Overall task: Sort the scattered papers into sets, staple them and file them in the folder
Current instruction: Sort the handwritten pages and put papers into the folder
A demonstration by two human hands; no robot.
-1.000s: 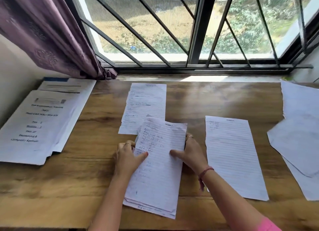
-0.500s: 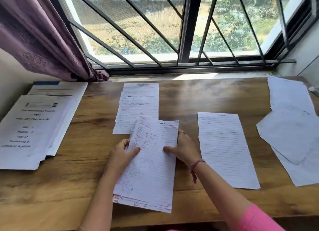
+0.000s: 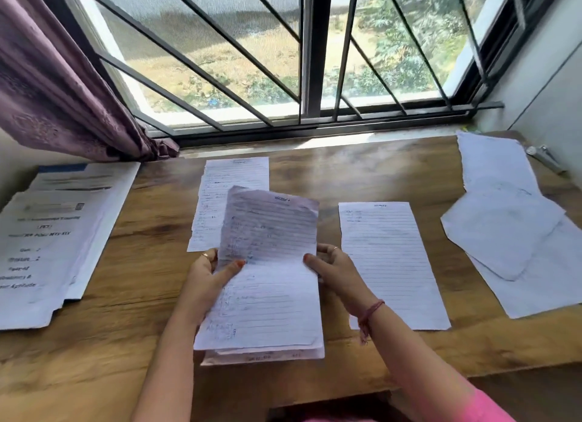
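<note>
Head view | left hand (image 3: 206,275) and right hand (image 3: 333,269) pinch the side edges of a lined-paper bundle (image 3: 267,273), tilted up off the wooden desk (image 3: 151,232), likely to square it | sorted sheets (image 3: 390,264) wait alongside, stapler (image 3: 544,158) far right

held sheaf (image 3: 267,273) centre, lined sheet (image 3: 390,264) right; booklets (image 3: 53,239) left

The sheets (image 3: 267,273) I hold are white with thin ruled lines and blue handwriting. My desk (image 3: 151,232) is warm brown wood with darker grain streaks. A mauve curtain (image 3: 56,84) with a faint tone-on-tone pattern hangs at the left. My sleeve (image 3: 491,406) is bright pink; a reddish thread bracelet (image 3: 370,316) circles my right wrist. The window bars (image 3: 220,37) are dark grey.
</note>
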